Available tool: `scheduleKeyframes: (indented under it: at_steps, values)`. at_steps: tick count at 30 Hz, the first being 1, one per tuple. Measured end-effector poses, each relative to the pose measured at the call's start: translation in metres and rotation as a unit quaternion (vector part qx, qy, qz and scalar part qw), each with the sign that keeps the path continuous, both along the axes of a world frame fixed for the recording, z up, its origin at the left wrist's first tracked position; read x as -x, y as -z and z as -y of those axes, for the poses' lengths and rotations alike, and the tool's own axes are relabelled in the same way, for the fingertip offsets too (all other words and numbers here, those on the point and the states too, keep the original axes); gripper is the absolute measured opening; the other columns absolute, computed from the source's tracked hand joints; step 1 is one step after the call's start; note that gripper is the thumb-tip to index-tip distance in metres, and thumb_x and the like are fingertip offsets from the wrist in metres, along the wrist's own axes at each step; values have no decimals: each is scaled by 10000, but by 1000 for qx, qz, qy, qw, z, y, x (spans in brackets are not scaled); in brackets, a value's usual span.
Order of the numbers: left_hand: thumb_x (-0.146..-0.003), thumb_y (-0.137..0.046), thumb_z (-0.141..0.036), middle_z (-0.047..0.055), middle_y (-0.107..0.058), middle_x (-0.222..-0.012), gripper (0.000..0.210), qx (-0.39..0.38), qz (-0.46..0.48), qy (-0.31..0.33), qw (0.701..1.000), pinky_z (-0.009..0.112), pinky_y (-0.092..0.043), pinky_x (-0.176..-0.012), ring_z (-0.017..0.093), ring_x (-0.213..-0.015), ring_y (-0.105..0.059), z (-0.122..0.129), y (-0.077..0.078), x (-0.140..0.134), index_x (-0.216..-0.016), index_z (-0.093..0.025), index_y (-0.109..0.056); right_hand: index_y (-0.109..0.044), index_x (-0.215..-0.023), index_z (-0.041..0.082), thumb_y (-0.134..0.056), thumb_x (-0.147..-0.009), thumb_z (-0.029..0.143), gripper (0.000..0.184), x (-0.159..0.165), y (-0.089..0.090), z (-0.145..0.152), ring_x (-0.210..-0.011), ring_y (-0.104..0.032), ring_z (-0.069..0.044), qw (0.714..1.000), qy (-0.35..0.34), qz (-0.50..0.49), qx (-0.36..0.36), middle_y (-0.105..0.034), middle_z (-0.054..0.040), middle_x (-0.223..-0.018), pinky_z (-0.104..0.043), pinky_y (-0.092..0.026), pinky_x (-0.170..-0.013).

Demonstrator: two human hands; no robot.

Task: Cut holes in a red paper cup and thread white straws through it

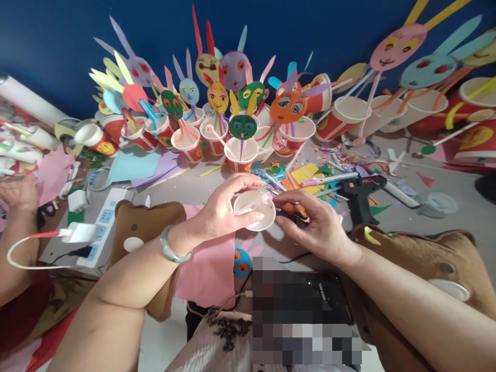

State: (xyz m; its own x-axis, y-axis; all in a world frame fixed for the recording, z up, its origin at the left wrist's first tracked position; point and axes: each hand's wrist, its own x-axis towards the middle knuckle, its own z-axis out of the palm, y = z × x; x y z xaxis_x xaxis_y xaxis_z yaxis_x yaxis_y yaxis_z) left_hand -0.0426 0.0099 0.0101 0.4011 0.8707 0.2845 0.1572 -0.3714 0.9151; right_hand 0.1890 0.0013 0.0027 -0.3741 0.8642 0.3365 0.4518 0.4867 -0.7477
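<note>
A white paper cup (260, 223) sits in my left hand (227, 209), its mouth tilted toward me. The thumb lies over the near rim and the other fingers curve behind the cup. Something pale inside the cup is hard to make out. My right hand (315, 219) is at the cup's right side, thumb and index finger apart and the index fingertip close to the rim; I cannot tell if it touches. Beneath the cup, a blue paper face (242, 262) with pink ears lies beside a pink sheet (205, 268).
Red-and-white cups (241, 150) with paper rabbit faces line the back. A black glue gun (360, 196) and paper scraps lie to the right. Brown cushions (149, 232) flank my arms. A power strip (101, 227) and another person's arm (17, 222) are at left.
</note>
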Motion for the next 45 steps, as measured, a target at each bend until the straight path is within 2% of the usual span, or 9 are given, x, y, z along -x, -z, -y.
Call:
scheduleKeyframes:
  at_steps: [3,7,9,11,17,27,32,36,45]
  values:
    - [-744,-855,-358,138,-587,-1345,764,48,-28,37,998,437,-512,-1076,295,-1270,-597,-5,1,8,-1402,-226,-489,-659,-1150,266,-677,-821,222,333,0,3,-1,-1043,-726,-253,999,-40,8,-29,-746,-80,-1142,-388,-592,-908]
    - [-539,-957,-492,163,-477,-1507,1247,74,-108,92,987,547,-410,-1182,387,-1421,-469,-10,1,22,-1567,-278,-286,-627,-1247,264,-712,-812,240,444,-2,6,-3,-1067,-716,-258,997,-57,22,-38,-728,-83,-1188,-392,-586,-936]
    - [-513,-970,-468,162,-387,-1598,1341,65,-151,110,980,561,-346,-1228,399,-1487,-387,-10,0,27,-1602,-284,-210,-609,-1294,253,-753,-807,295,509,-3,7,-4,-1094,-709,-271,997,-60,34,-40,-721,-95,-1217,-405,-578,-961]
    - [-550,-959,-401,161,-355,-1631,1295,50,-191,102,975,551,-327,-1244,390,-1510,-358,-10,-2,27,-1605,-269,-218,-595,-1329,240,-779,-805,352,567,-3,9,-4,-1111,-705,-281,996,-65,41,-43,-717,-109,-1239,-411,-574,-973]
    - [-682,-884,-350,152,-621,-1419,880,19,-191,80,978,442,-528,-1069,329,-1299,-616,-5,-3,15,-1454,-216,-482,-600,-1346,250,-773,-818,403,577,-3,10,-5,-1112,-711,-292,996,-66,40,-37,-722,-111,-1257,-420,-577,-964]
    - [-679,-902,-285,155,-566,-1440,906,36,-73,96,992,448,-534,-1070,312,-1281,-615,-3,4,9,-1463,-248,-448,-603,-1336,241,-814,-749,458,660,0,11,-2,-1139,-698,-345,998,-50,43,-17,-712,-126,-1276,-486,-565,-981]
    - [-840,-770,-265,115,-660,-1195,518,131,-21,76,988,293,-603,-823,171,-957,-700,-5,3,13,-1294,-209,-527,-563,-1374,227,-821,-738,432,716,-3,16,-1,-1132,-691,-341,999,17,30,-13,-696,-133,-1285,-458,-568,-944]
    - [-919,-683,-269,66,-681,-969,208,139,12,54,989,236,-568,-771,120,-851,-671,-4,1,10,-1065,-165,-576,-568,-1353,221,-830,-726,432,712,-2,15,-2,-1086,-701,-312,999,29,26,-19,-703,-116,-1248,-405,-571,-905]
    - [-883,-733,-323,19,-687,-819,205,139,-4,29,990,220,-534,-682,108,-747,-657,-5,-3,8,-892,-166,-602,-588,-1291,234,-840,-715,459,667,-1,11,-1,-1010,-713,-310,999,41,28,-19,-727,-106,-1148,-404,-583,-840]
